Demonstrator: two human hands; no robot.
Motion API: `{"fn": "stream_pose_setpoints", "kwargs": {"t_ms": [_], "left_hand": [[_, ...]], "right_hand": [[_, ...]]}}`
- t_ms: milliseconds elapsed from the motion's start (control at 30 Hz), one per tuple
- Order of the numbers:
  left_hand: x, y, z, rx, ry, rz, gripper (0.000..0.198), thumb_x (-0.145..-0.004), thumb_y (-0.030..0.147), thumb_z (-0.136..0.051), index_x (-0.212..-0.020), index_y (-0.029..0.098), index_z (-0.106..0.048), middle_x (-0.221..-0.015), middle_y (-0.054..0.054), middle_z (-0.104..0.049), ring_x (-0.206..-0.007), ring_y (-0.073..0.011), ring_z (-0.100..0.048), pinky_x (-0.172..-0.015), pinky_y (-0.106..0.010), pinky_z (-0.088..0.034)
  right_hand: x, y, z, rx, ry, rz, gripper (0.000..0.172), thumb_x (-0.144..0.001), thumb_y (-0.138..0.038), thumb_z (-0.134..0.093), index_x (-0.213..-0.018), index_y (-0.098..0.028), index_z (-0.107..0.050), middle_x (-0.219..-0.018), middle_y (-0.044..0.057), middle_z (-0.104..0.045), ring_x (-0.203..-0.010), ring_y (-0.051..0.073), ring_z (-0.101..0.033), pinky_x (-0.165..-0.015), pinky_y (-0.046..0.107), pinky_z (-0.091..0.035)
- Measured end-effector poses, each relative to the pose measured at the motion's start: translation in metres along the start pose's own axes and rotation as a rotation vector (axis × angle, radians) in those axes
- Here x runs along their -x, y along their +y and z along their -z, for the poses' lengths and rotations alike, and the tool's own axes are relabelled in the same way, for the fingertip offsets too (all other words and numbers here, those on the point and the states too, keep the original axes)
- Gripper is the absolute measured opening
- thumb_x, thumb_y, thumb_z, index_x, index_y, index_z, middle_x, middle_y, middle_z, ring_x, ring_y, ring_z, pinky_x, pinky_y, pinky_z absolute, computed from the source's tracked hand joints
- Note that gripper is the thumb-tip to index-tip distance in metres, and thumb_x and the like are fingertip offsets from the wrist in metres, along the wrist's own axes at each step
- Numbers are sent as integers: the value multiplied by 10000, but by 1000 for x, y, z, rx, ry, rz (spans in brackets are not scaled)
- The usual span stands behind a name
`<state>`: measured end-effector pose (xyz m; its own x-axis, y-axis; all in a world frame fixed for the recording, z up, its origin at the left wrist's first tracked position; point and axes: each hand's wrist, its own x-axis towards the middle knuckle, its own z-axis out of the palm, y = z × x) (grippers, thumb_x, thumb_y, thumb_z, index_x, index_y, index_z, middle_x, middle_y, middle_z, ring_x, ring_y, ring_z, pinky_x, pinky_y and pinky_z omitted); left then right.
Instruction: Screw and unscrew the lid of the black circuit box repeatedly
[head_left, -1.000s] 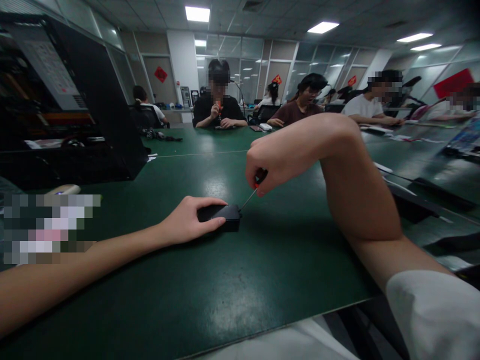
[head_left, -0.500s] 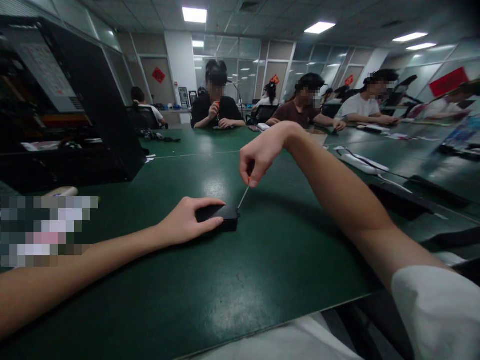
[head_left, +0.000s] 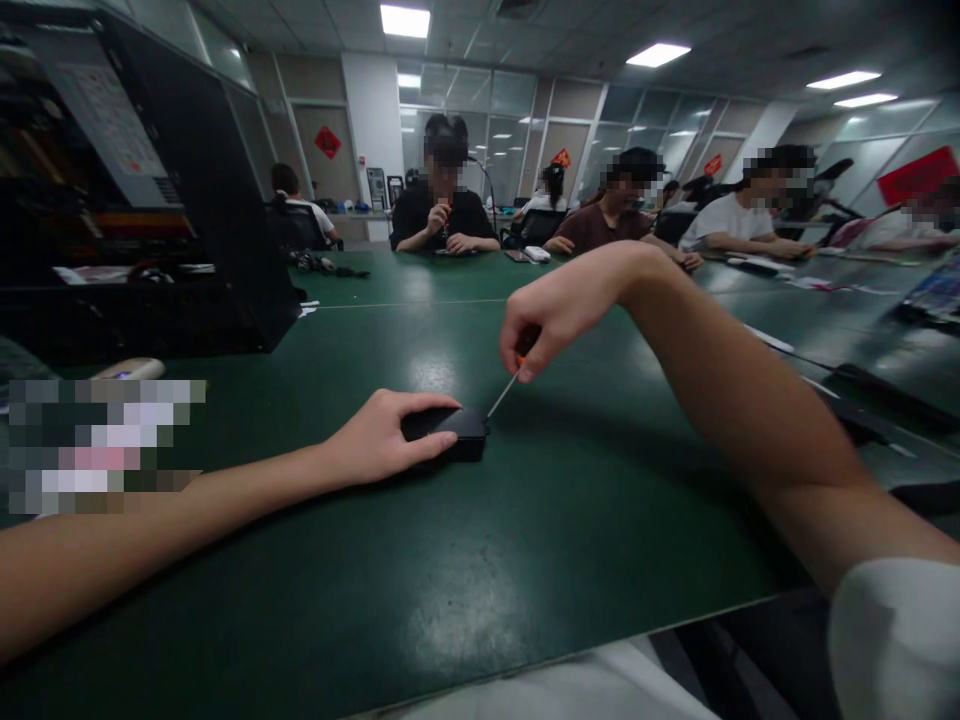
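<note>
On the green tabletop (head_left: 360, 570) lies a small black box (head_left: 466, 430). My left hand (head_left: 382, 435) grips it from the left, thumb along the near side and fingers along the far side. My right hand (head_left: 551, 320) is raised with a bent wrist and pinches a screwdriver (head_left: 504, 393), its orange-red handle mostly hidden in the fingers. The thin metal shaft slants down to the left. Its tip meets the right end of the black box, at a small protruding part too small to make out.
An open black computer case (head_left: 202, 190) stands at the left, with a pale rounded object (head_left: 129, 369) in front of it. Black cables (head_left: 322, 262) lie farther back. Several people sit across the table, one in a black shirt (head_left: 469, 222). Dark flat items lie at the right.
The screwdriver leans over further to the right, as my right hand and forearm have shifted right. My left hand still holds the box. The whole view has shifted slightly.
</note>
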<state>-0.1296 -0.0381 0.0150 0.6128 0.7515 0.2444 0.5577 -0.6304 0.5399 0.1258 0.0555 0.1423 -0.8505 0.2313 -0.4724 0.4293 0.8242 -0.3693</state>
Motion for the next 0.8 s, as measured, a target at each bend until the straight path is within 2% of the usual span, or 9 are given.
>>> {"fn": "stream_pose_setpoints", "kwargs": {"t_ms": [100,233,333,433,500,600,733,800], "left_hand": [[0,-1,0,-9,10,-4,454,-893,458,-659,-1257,191,-704,-1105,-56,-772,-910,-232,-725,-848,-315,-545],[0,-1,0,-11,4,5,454,-889,462,-656,-1248,190,-709,-1117,-64,-772,-921,-243,-728,-831,-318,-550],[-1,1,1,-8,1,12,471,-882,471,-655,-1253,187,-707,-1147,-73,-767,-960,-257,-727,-857,-332,-552],[-1,2,1,-8,13,19,475,-884,475,-643,-1251,182,-707,-1152,-78,-767,-985,-267,-725,-892,-354,-552],[-1,3,1,-7,26,23,478,-886,477,-636,-1252,177,-704,-1164,-82,-763,-1013,-275,-720,-912,-364,-550],[-1,3,1,-7,31,16,478,-888,473,-635,-1257,175,-698,-1176,-85,-758,-1031,-276,-716,-934,-372,-546],[0,1,0,-5,45,-11,470,-895,461,-635,-1265,177,-690,-1196,-87,-750,-1044,-272,-708,-953,-374,-538],[0,0,0,-4,58,-20,472,-900,459,-635,-1274,175,-684,-1216,-92,-741,-1068,-274,-698,-969,-380,-529]], "right_hand": [[12,-2,-17,-18,87,-2,282,-912,-385,-660,-991,-131,-753,-821,10,-710,-732,107,-618,-681,215,-449],[13,22,-58,-196,232,15,361,-901,-438,-665,-1013,-103,-741,-879,41,-709,-790,124,-621,-707,225,-457],[-2,41,-96,-357,325,27,437,-893,-495,-658,-1045,-93,-734,-861,49,-688,-736,108,-584,-645,216,-437],[-22,47,-123,-507,441,17,494,-874,-558,-651,-992,-85,-725,-723,12,-615,-594,72,-498,-525,194,-372],[-31,46,-132,-598,492,0,510,-849,-582,-664,-991,-94,-710,-645,-24,-551,-515,60,-443,-454,188,-322],[-34,45,-134,-687,502,-21,501,-821,-581,-689,-987,-108,-691,-597,-48,-508,-460,60,-416,-399,185,-288],[-33,45,-135,-693,543,-31,469,-835,-565,-676,-959,-113,-686,-590,-50,-512,-447,59,-417,-412,187,-306],[-36,43,-137,-605,636,-4,436,-858,-538,-660,-961,-116,-703,-649,-21,-581,-514,75,-486,-482,198,-375]]}}
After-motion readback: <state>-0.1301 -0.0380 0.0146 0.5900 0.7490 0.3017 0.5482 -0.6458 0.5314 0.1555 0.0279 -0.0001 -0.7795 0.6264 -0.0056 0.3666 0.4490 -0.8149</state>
